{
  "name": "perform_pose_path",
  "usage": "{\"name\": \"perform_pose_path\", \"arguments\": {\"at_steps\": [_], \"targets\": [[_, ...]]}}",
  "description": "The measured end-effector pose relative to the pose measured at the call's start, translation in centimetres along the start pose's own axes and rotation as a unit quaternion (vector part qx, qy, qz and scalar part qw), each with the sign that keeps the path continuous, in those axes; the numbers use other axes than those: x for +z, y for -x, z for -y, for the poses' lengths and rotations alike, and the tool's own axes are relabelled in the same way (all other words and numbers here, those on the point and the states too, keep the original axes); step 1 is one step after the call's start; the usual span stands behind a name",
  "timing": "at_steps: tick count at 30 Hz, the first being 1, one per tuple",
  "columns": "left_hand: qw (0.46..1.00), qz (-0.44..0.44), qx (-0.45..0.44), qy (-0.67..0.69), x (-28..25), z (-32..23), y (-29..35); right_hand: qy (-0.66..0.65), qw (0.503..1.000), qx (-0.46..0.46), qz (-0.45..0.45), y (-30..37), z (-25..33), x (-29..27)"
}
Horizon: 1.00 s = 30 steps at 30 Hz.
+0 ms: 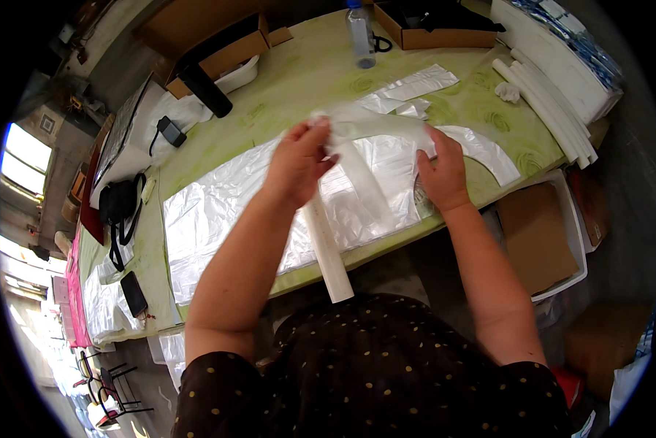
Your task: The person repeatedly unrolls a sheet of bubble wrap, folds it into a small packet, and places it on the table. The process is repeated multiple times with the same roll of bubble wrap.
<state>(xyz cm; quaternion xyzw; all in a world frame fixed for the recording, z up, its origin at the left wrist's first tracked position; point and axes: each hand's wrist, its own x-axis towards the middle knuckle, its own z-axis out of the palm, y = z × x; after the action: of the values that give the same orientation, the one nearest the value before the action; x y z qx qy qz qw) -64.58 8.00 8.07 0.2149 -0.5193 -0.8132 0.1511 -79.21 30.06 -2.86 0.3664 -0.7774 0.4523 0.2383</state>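
Observation:
My left hand (299, 164) is closed, its fingers pinching one end of a strip of thin translucent plastic film (379, 125). My right hand (445, 169) has its fingers bent around the film's other end. Between the hands the film is stretched over the table, slightly smeared by motion, and part of it hangs down. A white tube (328, 255) runs from beneath my left hand out past the table's front edge; its upper end is hidden. Below both hands lies a stack of flat white plastic bags (226, 204), with a curved cutout piece (485, 153) at the right.
More plastic pieces (416, 84) lie behind. White tubes (551, 109) rest at the right near a crumpled white wad (508, 92). A water bottle (361, 36), black cylinder (205, 91), black bag (120, 201) and phone (133, 293) stand or lie around. A bin (573, 226) is below right.

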Motion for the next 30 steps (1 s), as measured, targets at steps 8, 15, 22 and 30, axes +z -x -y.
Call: {"name": "perform_pose_path", "arguments": {"at_steps": [8, 15, 22, 30], "targets": [[0.897, -0.298, -0.068, -0.32, -21.5, -4.4, 8.1, 0.028, 0.999, 0.014, 0.028, 0.2, -0.2, 0.8], [0.63, -0.344, 0.221, -0.661, -23.9, -0.6, 7.1, 0.022, 0.996, 0.081, 0.04, 0.2, -0.3, 0.8], [0.727, -0.057, 0.296, -0.617, -11.9, 6.3, 8.2, 0.064, 0.991, -0.11, 0.04, 0.0, 0.8, -0.3], [0.692, 0.004, 0.242, -0.68, -12.5, 6.4, 9.2, -0.244, 0.911, -0.131, 0.304, 6.4, 15.8, 2.9]]}}
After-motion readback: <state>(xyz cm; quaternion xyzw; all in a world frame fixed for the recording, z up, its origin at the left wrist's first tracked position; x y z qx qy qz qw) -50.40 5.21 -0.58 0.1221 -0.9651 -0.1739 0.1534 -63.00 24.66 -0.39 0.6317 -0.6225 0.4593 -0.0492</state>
